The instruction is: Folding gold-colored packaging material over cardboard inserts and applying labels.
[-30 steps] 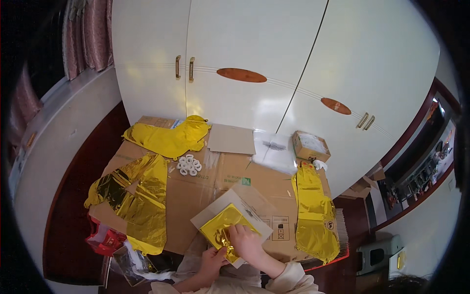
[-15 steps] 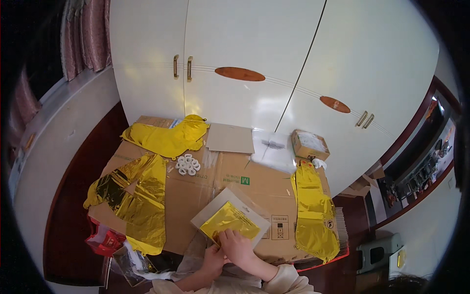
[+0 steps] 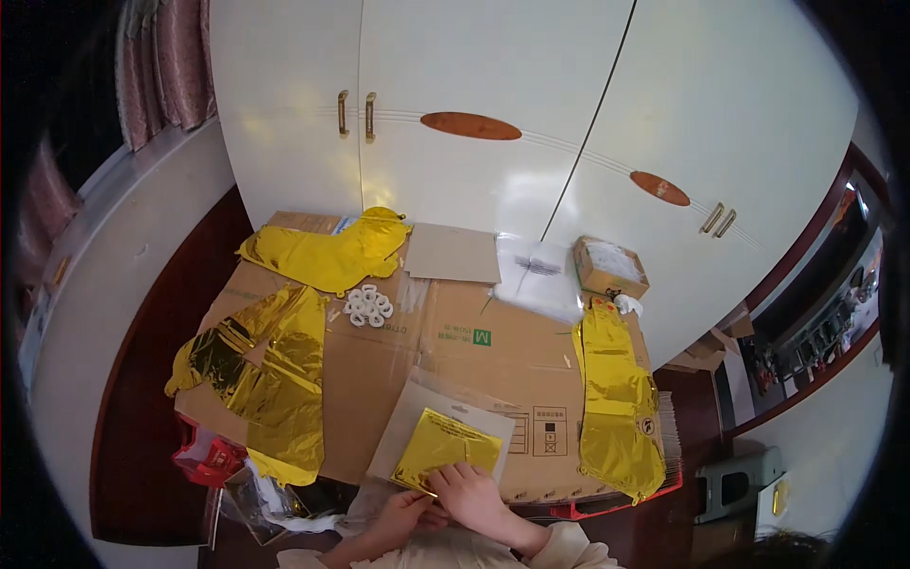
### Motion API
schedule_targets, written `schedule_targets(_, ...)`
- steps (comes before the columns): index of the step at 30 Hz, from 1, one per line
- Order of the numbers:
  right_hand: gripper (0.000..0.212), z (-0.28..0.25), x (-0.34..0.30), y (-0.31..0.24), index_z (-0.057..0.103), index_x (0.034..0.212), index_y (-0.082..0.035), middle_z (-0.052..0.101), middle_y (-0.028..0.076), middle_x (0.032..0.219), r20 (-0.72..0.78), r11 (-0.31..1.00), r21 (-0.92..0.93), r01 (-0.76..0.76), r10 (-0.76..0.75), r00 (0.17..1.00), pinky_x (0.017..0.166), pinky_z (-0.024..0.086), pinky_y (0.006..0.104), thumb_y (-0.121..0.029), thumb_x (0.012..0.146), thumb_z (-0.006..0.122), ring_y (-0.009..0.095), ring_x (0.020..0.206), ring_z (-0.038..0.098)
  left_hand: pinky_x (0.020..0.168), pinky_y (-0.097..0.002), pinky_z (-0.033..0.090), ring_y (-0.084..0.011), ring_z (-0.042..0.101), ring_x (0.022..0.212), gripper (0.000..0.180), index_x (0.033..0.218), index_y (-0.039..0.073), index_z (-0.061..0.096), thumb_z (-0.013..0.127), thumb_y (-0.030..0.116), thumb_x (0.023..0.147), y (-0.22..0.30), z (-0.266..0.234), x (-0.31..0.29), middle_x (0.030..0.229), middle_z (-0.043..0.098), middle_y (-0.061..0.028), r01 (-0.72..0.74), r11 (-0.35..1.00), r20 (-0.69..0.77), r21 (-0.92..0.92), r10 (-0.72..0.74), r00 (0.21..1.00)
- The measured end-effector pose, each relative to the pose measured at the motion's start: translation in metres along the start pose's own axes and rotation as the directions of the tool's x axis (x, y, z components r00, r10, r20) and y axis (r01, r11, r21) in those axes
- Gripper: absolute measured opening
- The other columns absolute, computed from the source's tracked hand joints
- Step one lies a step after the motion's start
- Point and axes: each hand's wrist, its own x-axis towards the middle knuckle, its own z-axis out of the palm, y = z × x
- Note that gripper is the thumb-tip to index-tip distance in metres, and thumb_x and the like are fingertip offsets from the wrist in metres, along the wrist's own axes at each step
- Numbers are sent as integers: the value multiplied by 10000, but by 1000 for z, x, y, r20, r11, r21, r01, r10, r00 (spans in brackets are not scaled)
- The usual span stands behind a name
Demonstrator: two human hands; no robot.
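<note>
A folded gold foil balloon (image 3: 453, 442) lies on a grey card (image 3: 393, 434) inside what looks like a clear plastic bag, near the table's front edge. My right hand (image 3: 466, 495) rests on the foil's lower part, its fingers curled together over it. At the lower left corner of the pack, my left hand (image 3: 402, 514) is closed in a pinch; its fingertips are partly hidden. Both hands are close together.
Flat gold foil balloons lie at the far left (image 3: 327, 254), near left (image 3: 275, 379) and right (image 3: 621, 408) of the cardboard-covered table (image 3: 370, 370). White rolls of tape or ribbon (image 3: 368, 306), grey cards (image 3: 453, 253), clear bags (image 3: 538, 280) and a small carton (image 3: 609, 267) sit farther back.
The pack has turned a little and now stands more upright in view, slightly lower. Both hands have shifted slightly downward with it, my right hand also a little to the right.
</note>
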Motion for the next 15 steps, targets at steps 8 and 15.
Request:
schedule_targets(8,242,-3,-5,-1,591,880,-120,532,10,811,59,999,36,37,-39,998,630,433,317,-266,699,659,185,764,559,674,-280,541,-181,698,796,240,1050,6,624,484,200,1025,3,12,0,927,706,-107,-48,999,-25,8,49,999)
schedule_targets(15,308,-1,-13,9,641,1031,-106,613,41,1013,2,995,95,23,-24,1000,818,449,363,-259,766,682,209,951,587,622,-259,521,-163,678,696,236,1067,35,636,485,208,1016,3,2,-1,850,706,-101,-3,995,31,104,0,1000)
